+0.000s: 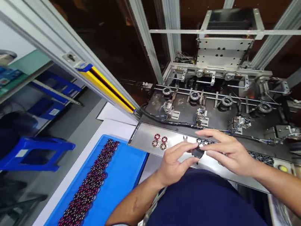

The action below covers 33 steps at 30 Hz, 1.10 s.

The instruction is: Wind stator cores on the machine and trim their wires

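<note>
My left hand (175, 163) pinches a small black block-like piece (198, 152) between thumb and fingers, above the metal ledge. To its right, my right hand (232, 152) has its fingers stretched out and apart, with one fingertip at the edge of the black piece. Whether that fingertip presses on it I cannot tell. Just behind the fingertips are small round slotted metal cores (205, 142), partly covered by my right hand. Left of my hands, several red round wound parts, like motor stators (164, 139), lie on the metal ledge (141, 139).
A blue tray (130, 165) at left holds rows of red-and-black wound parts (85, 190). Behind the ledge is a machine with several round fixtures (195, 97). More metal cores (261, 157) and a yellow button (282, 168) are at right. A blue stool (59, 144) stands far left.
</note>
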### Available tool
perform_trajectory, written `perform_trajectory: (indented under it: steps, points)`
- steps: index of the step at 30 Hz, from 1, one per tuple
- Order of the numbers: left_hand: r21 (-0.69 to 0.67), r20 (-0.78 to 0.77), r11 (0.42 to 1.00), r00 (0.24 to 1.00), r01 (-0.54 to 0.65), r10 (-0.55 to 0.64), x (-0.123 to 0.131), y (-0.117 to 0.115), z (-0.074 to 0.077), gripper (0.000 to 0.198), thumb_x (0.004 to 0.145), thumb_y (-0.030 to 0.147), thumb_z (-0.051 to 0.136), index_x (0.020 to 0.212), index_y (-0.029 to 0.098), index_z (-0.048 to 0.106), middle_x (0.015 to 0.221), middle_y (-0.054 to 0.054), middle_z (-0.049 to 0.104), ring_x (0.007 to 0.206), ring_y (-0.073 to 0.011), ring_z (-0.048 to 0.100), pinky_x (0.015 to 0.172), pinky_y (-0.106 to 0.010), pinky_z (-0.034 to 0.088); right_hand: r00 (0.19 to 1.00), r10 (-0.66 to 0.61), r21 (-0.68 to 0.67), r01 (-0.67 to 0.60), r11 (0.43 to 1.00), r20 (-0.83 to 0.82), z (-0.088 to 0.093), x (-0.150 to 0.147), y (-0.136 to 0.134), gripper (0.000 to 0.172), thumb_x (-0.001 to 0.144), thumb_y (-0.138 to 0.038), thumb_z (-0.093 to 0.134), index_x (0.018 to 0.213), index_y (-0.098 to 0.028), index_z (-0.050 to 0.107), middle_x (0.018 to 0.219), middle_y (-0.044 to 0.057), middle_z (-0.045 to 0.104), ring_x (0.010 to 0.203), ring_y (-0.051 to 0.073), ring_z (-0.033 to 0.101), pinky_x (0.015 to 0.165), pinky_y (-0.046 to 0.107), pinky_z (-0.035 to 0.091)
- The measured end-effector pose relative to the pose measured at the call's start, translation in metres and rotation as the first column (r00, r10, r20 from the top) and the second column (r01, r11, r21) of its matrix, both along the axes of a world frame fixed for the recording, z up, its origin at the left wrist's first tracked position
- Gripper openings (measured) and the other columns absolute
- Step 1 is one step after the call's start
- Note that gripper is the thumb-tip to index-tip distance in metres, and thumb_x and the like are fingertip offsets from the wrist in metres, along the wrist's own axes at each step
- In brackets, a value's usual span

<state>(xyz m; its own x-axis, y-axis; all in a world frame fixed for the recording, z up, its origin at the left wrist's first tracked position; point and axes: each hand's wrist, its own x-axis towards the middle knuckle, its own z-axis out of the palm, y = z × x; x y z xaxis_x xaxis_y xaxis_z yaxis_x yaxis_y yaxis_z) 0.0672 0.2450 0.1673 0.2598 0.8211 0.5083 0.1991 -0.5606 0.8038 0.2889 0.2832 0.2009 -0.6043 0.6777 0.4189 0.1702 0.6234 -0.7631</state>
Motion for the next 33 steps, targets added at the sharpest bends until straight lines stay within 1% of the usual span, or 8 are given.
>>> perform_trajectory:
  steps: [6,13,16,19,21,24,28,33]
  points:
    - [0.096,-0.174,0.987,0.979,0.126,-0.108,-0.001,0.000,0.009,0.041,0.090,0.021,0.069,0.131,0.020,0.062,0.110,-0.012,0.072,0.102,-0.0187,0.071,0.087,-0.029,0.059,0.971,0.237,-0.417,-0.217,0.882,-0.004,0.003,0.014,0.013,0.023,0.096,-0.034,0.062,0.106,-0.022,0.079,0.149,0.012,0.055,0.136,0.026,0.054,0.114,0.045,0.043]
    - [0.045,-0.163,0.989,0.978,0.139,-0.130,0.008,-0.004,0.000,0.044,0.090,0.025,0.071,0.132,0.020,0.060,0.109,-0.011,0.073,0.099,-0.0184,0.072,0.087,-0.029,0.059,0.854,0.520,-0.570,-0.426,0.702,0.002,0.002,0.023,0.018,0.034,0.102,-0.040,0.048,0.106,-0.018,0.074,0.162,0.011,0.039,0.149,0.024,0.038,0.122,0.044,0.031]
    - [-0.083,-0.182,0.997,0.983,-0.008,-0.007,0.022,-0.004,-0.028,0.053,0.088,0.034,0.073,0.135,0.018,0.054,0.108,-0.011,0.075,0.095,-0.0188,0.072,0.086,-0.030,0.058,0.882,0.453,-0.513,-0.332,0.792,0.129,0.001,0.049,0.055,0.036,0.102,-0.042,0.046,0.111,-0.020,0.072,0.162,0.010,0.038,0.148,0.024,0.039,0.122,0.046,0.031]
    - [-0.151,-0.447,0.980,0.876,0.128,-0.183,0.048,0.000,-0.074,0.034,0.097,0.034,0.059,0.126,0.016,0.059,0.112,-0.012,0.072,0.101,-0.0193,0.069,0.090,-0.030,0.055,0.891,0.128,-0.249,-0.017,0.968,0.435,-0.014,0.092,0.128,0.041,0.100,-0.047,0.044,0.108,-0.020,0.074,0.161,0.008,0.040,0.150,0.026,0.035,0.125,0.047,0.025]
    - [-0.178,-0.558,0.940,0.757,0.290,-0.340,0.069,0.003,-0.107,0.028,0.096,0.033,0.061,0.120,0.019,0.064,0.109,-0.009,0.072,0.099,-0.0182,0.069,0.088,-0.027,0.054,0.803,-0.062,-0.113,0.159,0.981,0.592,-0.034,0.121,0.181,0.040,0.097,-0.046,0.046,0.095,-0.019,0.075,0.153,0.010,0.050,0.147,0.030,0.040,0.123,0.049,0.029]
    - [-0.205,-0.645,0.902,0.640,0.381,-0.417,0.094,0.007,-0.145,0.037,0.090,0.029,0.069,0.126,0.024,0.064,0.108,-0.007,0.069,0.092,-0.0185,0.068,0.082,-0.027,0.052,0.734,-0.130,-0.074,0.239,0.968,0.666,-0.071,0.149,0.237,0.035,0.093,-0.040,0.050,0.085,-0.016,0.075,0.147,0.015,0.054,0.149,0.036,0.034,0.122,0.053,0.032]
    - [-0.223,-0.743,0.897,0.528,0.382,-0.410,0.107,0.005,-0.165,0.044,0.091,0.026,0.067,0.134,0.024,0.058,0.116,-0.012,0.063,0.098,-0.0234,0.064,0.084,-0.033,0.051,0.674,-0.120,-0.055,0.231,0.971,0.729,-0.106,0.163,0.258,0.029,0.089,-0.033,0.052,0.086,-0.017,0.076,0.153,0.012,0.048,0.151,0.034,0.033,0.122,0.049,0.033]
    - [-0.224,-0.792,0.898,0.467,0.378,-0.394,0.109,0.001,-0.167,0.042,0.091,0.031,0.067,0.131,0.024,0.057,0.123,-0.014,0.059,0.104,-0.0262,0.062,0.085,-0.035,0.050,0.627,-0.096,-0.027,0.185,0.982,0.773,-0.119,0.167,0.263,0.030,0.090,-0.030,0.049,0.094,-0.017,0.076,0.158,0.010,0.042,0.151,0.031,0.032,0.125,0.045,0.030]
